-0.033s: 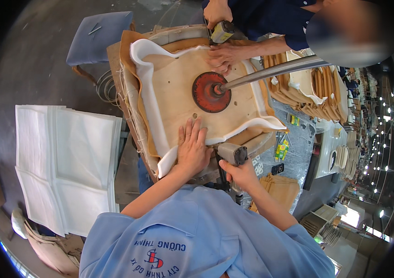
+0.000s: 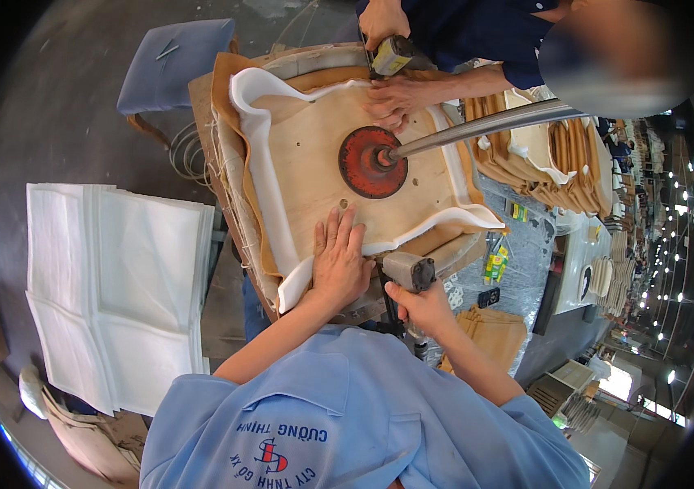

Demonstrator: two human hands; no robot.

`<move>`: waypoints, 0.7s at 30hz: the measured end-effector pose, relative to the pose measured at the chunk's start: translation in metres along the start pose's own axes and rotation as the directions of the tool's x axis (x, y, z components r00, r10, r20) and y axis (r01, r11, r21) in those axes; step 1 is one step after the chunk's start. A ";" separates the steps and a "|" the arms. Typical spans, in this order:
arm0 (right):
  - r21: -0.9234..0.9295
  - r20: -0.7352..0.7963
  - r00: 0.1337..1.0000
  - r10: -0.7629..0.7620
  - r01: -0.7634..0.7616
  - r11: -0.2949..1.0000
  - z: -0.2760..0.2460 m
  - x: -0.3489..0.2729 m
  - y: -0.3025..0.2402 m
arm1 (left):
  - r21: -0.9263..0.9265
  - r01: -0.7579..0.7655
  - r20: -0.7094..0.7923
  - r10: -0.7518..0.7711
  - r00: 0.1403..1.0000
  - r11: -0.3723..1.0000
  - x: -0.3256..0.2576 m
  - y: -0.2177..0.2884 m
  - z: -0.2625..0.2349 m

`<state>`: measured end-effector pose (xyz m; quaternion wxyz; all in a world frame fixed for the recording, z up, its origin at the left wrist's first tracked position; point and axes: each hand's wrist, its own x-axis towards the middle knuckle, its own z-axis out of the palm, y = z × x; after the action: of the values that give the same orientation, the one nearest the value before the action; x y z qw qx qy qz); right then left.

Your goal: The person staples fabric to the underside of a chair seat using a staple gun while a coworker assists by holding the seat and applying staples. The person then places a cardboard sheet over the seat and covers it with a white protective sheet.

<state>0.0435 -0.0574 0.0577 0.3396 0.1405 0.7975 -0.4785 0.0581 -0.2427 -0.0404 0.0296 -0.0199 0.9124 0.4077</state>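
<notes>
The left hand lay open on a seemingly stiff panel — its soft-looking padding best pinched edgewise — while the right hand clasped a power tool.

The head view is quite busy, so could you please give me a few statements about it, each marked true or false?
1. The wearer's right hand grips a grey tool. True.
2. The wearer's left hand is raised clear of the board. False: its fingers are spread on the board.
3. A red disc sits on the board. True.
4. The stool at the upper left has a red top. False: its top is blue.
5. White sheets lie to the left of the board. True.
</notes>
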 end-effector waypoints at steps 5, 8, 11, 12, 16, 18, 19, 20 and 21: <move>-0.067 -0.020 0.999 0.042 -0.043 0.997 0.008 0.010 -0.005 | -0.007 0.021 0.005 -0.020 1.000 1.000 0.003 -0.004 0.002; -0.040 -0.048 0.999 0.017 -0.019 0.999 0.010 0.013 -0.004 | -0.033 0.023 0.006 -0.023 1.000 0.999 0.004 -0.003 0.003; 0.016 -0.041 0.998 0.046 -0.045 0.999 0.009 0.009 -0.004 | -0.081 0.024 0.024 -0.022 0.999 0.996 0.005 -0.009 -0.002; -0.005 -0.035 0.999 0.038 -0.038 0.999 0.008 0.007 -0.004 | -0.100 0.026 0.035 -0.023 0.999 0.995 0.005 -0.011 -0.003; -0.051 -0.006 1.000 0.020 -0.020 0.998 0.009 0.002 -0.002 | -0.143 0.034 0.030 -0.030 0.999 0.989 0.006 -0.008 -0.004; -0.071 -0.003 1.000 0.022 -0.022 0.997 0.015 0.002 -0.006 | -0.147 0.035 0.024 -0.032 0.999 0.989 0.006 -0.010 -0.004; -0.093 -0.011 1.000 0.029 -0.030 0.995 0.017 0.003 -0.008 | -0.148 0.034 0.020 -0.031 0.999 0.988 0.006 -0.010 -0.003; -0.114 -0.020 0.999 0.035 -0.037 0.993 0.018 0.004 -0.010 | -0.148 0.032 0.016 -0.030 0.999 0.989 0.007 -0.010 -0.004; -0.115 -0.013 0.999 0.036 -0.037 0.993 0.019 0.004 -0.008 | -0.147 0.029 0.011 -0.027 1.000 0.989 0.006 -0.010 -0.005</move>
<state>0.0435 -0.0779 0.0545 0.3513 0.1380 0.8229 -0.4248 0.0522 -0.2532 -0.0448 0.0377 -0.0332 0.8792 0.4737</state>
